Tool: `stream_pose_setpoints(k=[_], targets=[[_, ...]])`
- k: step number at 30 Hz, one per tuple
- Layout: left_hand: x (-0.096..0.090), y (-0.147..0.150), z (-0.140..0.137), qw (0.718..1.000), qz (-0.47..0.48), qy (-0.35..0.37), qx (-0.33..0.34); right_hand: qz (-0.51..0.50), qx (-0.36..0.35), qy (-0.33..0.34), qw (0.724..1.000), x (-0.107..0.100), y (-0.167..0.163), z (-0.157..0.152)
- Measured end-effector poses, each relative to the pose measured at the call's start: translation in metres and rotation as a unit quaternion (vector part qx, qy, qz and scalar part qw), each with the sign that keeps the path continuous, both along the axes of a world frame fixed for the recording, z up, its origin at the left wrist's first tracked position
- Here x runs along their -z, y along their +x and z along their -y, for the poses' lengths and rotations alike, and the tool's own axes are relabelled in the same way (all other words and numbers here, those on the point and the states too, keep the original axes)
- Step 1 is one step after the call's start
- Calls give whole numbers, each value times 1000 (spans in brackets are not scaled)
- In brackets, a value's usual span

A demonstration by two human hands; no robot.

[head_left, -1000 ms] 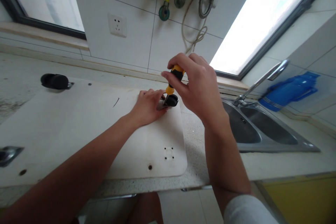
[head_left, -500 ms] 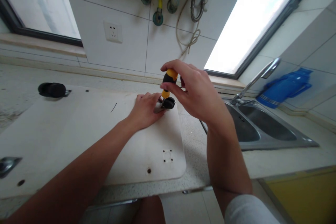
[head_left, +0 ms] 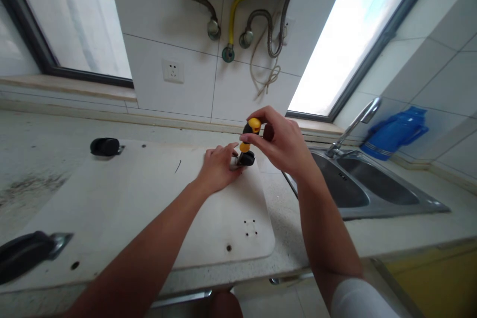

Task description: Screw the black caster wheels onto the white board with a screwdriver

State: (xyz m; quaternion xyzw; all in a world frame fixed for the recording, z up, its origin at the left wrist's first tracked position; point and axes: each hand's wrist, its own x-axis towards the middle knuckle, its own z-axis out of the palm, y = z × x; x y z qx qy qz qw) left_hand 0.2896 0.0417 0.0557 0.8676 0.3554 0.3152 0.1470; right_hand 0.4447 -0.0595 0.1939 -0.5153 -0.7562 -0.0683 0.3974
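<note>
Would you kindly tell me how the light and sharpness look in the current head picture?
Head view: the right-hand window is blown out to near white; head view: the counter's front edge falls into shade; head view: detail where the screwdriver meets the black caster is too soft to read; head view: the caster at the left edge looks stretched.

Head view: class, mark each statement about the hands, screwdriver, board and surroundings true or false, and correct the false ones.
1. The right hand grips a yellow-and-black screwdriver. True.
2. The screwdriver points down beside a black caster. True.
3. The left hand holds the faucet. False: it is on the white board, at the caster.
4. The board's near right corner carries a caster. False: it shows a pattern of four small holes.
5. The sink has two basins. True.
</note>
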Motion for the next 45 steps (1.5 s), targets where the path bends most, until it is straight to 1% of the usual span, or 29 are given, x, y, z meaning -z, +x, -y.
stream_pose_setpoints(k=[2, 3, 4, 5, 7, 8, 9, 10, 12, 13, 15, 16, 18, 20, 23, 25, 27, 28, 30, 31, 33, 35, 36, 37, 38, 39, 40, 42, 45], targets=[[-1, 0, 0, 1000, 14, -20, -2, -34, -1, 10, 999, -3, -1, 6], [-1, 0, 0, 999, 18, -25, -5, -69, 4, 35, 997, -2, -1, 11], [-1, 0, 0, 999, 20, -27, -7, -113, 17, 82, 990, 0, -3, 16], [-1, 0, -1, 999, 20, -26, -8, -161, 34, 143, 976, 6, -4, 23], [0, 0, -1, 1000, 16, -18, -5, -247, 85, 274, 926, 28, -4, 41], [0, 0, -2, 1000, 13, -15, -2, -274, 100, 282, 914, 45, -3, 52], [0, 0, -2, 1000, 11, -12, 1, -297, 122, 249, 914, 65, -1, 65], [1, 0, -2, 1000, 8, -10, 3, -315, 141, 192, 919, 88, 2, 79], [2, 0, -1, 1000, 5, 0, 7, -360, 158, 57, 918, 135, 11, 106], [3, 0, -1, 1000, 2, 8, 9, -353, 179, 19, 918, 158, 14, 118], [4, -1, -1, 1000, -1, 26, 14, -300, 218, 5, 929, 193, 20, 136], [5, -1, -1, 999, 2, 33, 18, -269, 225, -4, 936, 206, 21, 141], [5, -1, -2, 999, 22, 35, 21, -210, 259, 0, 943, 220, 20, 143], [3, 1, -2, 998, 61, 23, 7, -180, 279, 11, 943, 225, 17, 138], [-4, -3, 4, 994, 105, 16, -40, -157, 261, -5, 952, 224, 10, 127], [-10, -17, 13, 992, 108, 31, -57, -151, 253, -15, 956, 224, 7, 125], [-17, -44, 24, 991, 107, 65, -53, -156, 257, -17, 954, 224, 6, 124], [-21, -63, 29, 989, 108, 89, -48, -161, 261, -16, 952, 224, 7, 124], [-29, -111, 36, 982, 117, 136, -52, -172, 265, -16, 949, 224, 9, 123], [-33, -139, 37, 979, 121, 150, -67, -177, 265, -18, 948, 224, 10, 123], [-39, -203, 36, 975, 110, 140, -132, -183, 267, -23, 946, 224, 9, 121], [-42, -270, 31, 966, 51, 89, -236, -184, 268, -31, 945, 223, 7, 120], [-41, -302, 28, 953, -1, 52, -297, -182, 268, -35, 945, 223, 6, 120], [-38, -332, 26, 930, -66, 14, -362, -180, 268, -40, 946, 222, 5, 121], [-34, -359, 25, 903, -128, -19, -410, -176, 268, -43, 946, 222, 4, 121], [-28, -381, 26, 891, -150, -38, -426, -173, 269, -46, 946, 221, 3, 121], [-21, -400, 27, 882, -162, -53, -440, -170, 271, -48, 946, 220, 2, 122], [-6, -423, 31, 872, -176, -72, -451, -164, 275, -49, 946, 219, 2, 123], [13, -435, 34, 869, -190, -79, -450, -157, 281, -49, 945, 218, 1, 124]])
